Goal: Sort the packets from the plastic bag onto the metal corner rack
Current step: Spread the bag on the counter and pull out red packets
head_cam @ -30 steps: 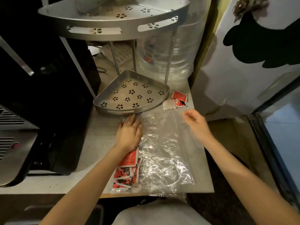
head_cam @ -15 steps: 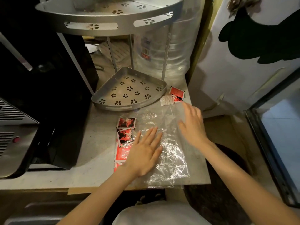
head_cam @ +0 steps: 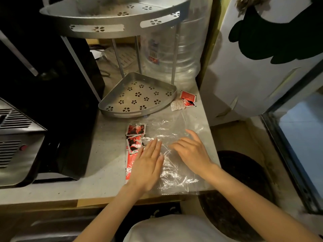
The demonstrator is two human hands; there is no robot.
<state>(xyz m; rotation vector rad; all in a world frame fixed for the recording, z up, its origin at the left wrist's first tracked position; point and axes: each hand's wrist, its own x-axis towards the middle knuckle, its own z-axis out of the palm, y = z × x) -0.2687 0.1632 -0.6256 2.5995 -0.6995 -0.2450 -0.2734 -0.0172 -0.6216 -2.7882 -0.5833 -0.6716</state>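
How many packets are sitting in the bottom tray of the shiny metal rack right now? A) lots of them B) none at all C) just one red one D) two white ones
B: the bottom tray of the rack shows only bare flower-shaped holes, while the red packets lie in the plastic bag on the counter, and two more packets sit beside the tray.

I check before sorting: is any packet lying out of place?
Yes. A red packet and a crumpled white one lie on the counter, right of the rack's lower tray, apart from the packets in the plastic bag.
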